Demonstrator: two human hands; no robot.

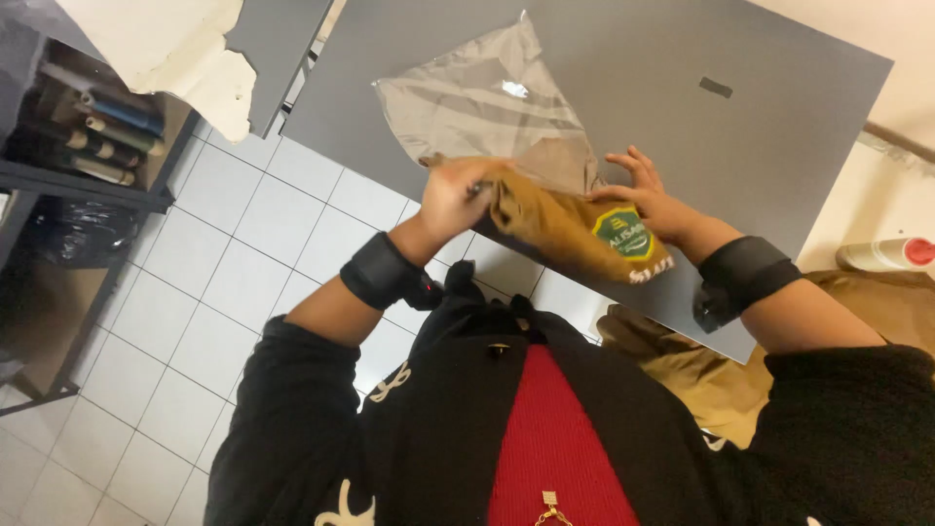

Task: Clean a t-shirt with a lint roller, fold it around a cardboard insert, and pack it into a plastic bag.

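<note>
clear plastic bag (487,107) on grey table, green shield label (623,234) (on folded cloth)

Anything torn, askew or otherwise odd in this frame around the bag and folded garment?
Only one thing: the pale paper sheet hanging at upper left has a ragged, torn lower edge. The clear plastic bag on the grey table is wrinkled but looks intact, and the mustard folded garment looks neat.

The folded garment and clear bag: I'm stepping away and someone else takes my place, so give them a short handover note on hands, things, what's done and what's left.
Left hand grips the end of the mustard folded garment at the mouth of the clear plastic bag.
Right hand steadies the garment's badge end, fingers spread.
The bag lies on the grey table.
Done: one end of the garment is at the bag's mouth.
Left: most of the garment is outside the bag.
</note>
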